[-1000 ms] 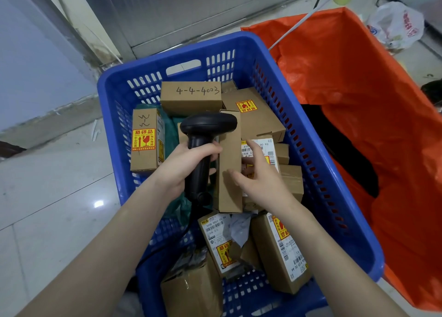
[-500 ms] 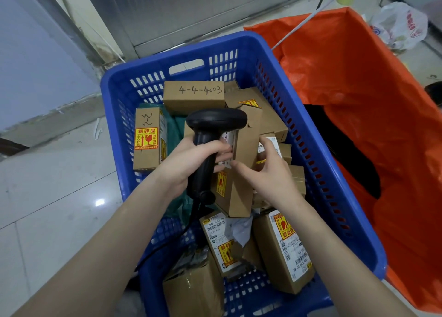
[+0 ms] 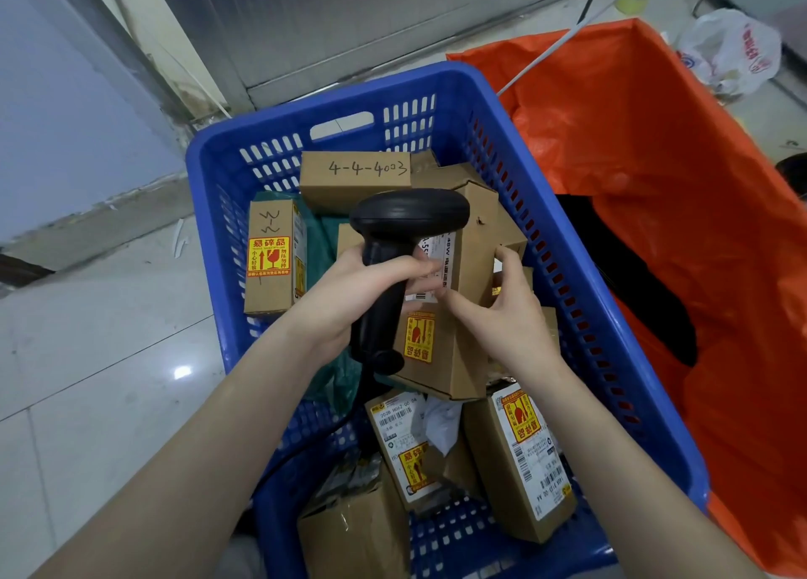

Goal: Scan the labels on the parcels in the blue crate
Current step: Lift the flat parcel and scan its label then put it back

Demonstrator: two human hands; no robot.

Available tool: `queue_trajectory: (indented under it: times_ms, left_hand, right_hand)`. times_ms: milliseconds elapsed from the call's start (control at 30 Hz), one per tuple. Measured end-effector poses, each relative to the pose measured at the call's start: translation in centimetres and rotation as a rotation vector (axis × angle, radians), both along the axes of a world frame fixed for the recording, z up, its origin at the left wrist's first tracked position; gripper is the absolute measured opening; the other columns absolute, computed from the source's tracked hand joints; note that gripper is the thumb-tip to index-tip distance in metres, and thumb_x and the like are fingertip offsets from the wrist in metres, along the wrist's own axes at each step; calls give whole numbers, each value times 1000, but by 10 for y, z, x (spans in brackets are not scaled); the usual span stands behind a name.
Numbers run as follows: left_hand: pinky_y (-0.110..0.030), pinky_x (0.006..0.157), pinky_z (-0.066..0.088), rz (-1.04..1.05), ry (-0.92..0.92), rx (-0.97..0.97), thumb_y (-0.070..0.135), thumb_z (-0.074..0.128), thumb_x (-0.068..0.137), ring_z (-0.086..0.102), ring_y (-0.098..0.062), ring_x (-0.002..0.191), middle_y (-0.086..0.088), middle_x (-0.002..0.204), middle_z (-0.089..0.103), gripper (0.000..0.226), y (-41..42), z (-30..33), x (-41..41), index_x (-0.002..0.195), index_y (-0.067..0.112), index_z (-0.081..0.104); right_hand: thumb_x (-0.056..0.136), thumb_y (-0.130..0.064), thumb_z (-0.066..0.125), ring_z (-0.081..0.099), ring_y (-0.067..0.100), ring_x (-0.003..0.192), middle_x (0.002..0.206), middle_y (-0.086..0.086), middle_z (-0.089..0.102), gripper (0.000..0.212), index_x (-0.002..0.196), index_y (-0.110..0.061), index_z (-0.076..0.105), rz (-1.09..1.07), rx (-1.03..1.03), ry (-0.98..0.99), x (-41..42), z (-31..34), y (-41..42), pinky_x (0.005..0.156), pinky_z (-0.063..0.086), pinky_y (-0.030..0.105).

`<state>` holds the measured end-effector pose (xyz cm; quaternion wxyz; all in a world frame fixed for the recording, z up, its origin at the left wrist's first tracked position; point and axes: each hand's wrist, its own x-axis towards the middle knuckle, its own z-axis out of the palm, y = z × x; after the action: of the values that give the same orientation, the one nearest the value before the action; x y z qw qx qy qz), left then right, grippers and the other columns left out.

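Observation:
The blue crate holds several brown cardboard parcels. My left hand grips the handle of a black barcode scanner, whose head sits over a long cardboard parcel. My right hand holds that parcel tilted, its face with a white label and a yellow fragile sticker turned toward me. The scanner and my fingers hide part of the white label. Other parcels lie around it: one marked 4-4-4003 at the back, one with a fragile sticker at the left, two labelled ones in front.
An orange bag stands open right beside the crate. A white plastic bag lies on the floor at the far right. Pale tiled floor spreads to the left. The scanner's black cable runs down inside the crate.
My right hand has lifted and turned the long parcel, so its labelled face now shows. The scanner in my left hand has risen a little over it.

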<state>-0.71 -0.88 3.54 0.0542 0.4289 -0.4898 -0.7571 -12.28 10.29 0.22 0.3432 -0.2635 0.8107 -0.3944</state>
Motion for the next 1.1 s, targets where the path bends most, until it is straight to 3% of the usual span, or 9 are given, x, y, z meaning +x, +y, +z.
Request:
queue_trajectory:
  times_ms: [167, 233, 333, 433, 633, 733, 900, 1000, 1100]
  left_hand:
    - [-40, 98, 47, 56, -66, -113, 20, 72, 79, 65, -16, 109, 0, 112, 72, 16, -6, 3, 5, 95, 21, 70]
    - [-33, 90, 46, 96, -90, -170, 21, 71, 80, 61, -12, 103, 4, 102, 70, 13, -6, 7, 5, 92, 23, 68]
    - [-28, 77, 43, 170, -92, -197, 21, 69, 81, 59, -8, 94, 8, 94, 67, 10, -7, 9, 7, 89, 27, 65]
    - [-30, 79, 44, 206, -98, -189, 21, 69, 81, 59, -7, 92, 9, 92, 68, 9, -9, 9, 9, 88, 27, 67]
    - [-29, 83, 49, 166, -27, -66, 15, 68, 81, 66, -9, 92, 9, 90, 74, 13, -11, 6, 8, 90, 21, 73]
    - [-32, 82, 53, 123, 4, 24, 16, 66, 81, 70, -11, 89, 4, 94, 76, 20, -9, 4, 7, 100, 17, 72]
    - [-35, 84, 53, 99, 21, 65, 28, 71, 63, 72, -16, 96, -1, 104, 76, 55, -7, 3, 7, 117, 17, 66]
    - [-34, 84, 54, 89, 39, 64, 23, 69, 72, 72, -15, 95, 0, 103, 76, 34, -8, 4, 6, 106, 20, 70]
    - [-33, 83, 55, 119, 48, 53, 19, 63, 83, 72, -15, 94, 1, 101, 76, 19, -9, 4, 6, 99, 23, 73]
  right_hand:
    - [81, -34, 68, 52, 2, 94, 106, -18, 49, 66, 136, -26, 32, -85, -38, -67, -4, 9, 0, 79, 45, 21]
    - [81, -34, 69, 57, 1, 84, 94, -24, 45, 63, 132, -28, 33, -135, -59, -121, -7, 14, 1, 69, 50, 20]
    - [80, -34, 70, 67, 12, 83, 100, -12, 57, 53, 123, -30, 38, -201, -88, -202, -15, 18, 2, 62, 56, 26]
    - [80, -33, 70, 70, 15, 81, 103, -2, 66, 47, 121, -26, 47, -284, -115, -275, -23, 22, 4, 66, 59, 31]
    - [82, -34, 66, 69, 2, 63, 100, 0, 69, 38, 117, -23, 58, -374, -162, -375, -31, 26, 6, 60, 57, 24]
    - [83, -34, 66, 69, 3, 63, 101, 2, 70, 38, 118, -23, 58, -356, -174, -421, -30, 27, 6, 55, 56, 21]
    - [83, -35, 66, 70, 4, 65, 105, 4, 69, 39, 119, -21, 59, -347, -185, -463, -31, 30, 8, 54, 56, 20]
    - [85, -40, 61, 70, 3, 68, 107, 1, 68, 38, 119, -24, 58, -317, -176, -486, -34, 29, 9, 56, 55, 21]
    - [84, -49, 58, 70, 12, 88, 113, 0, 67, 44, 123, -31, 53, -250, -143, -488, -35, 27, 8, 75, 57, 34]
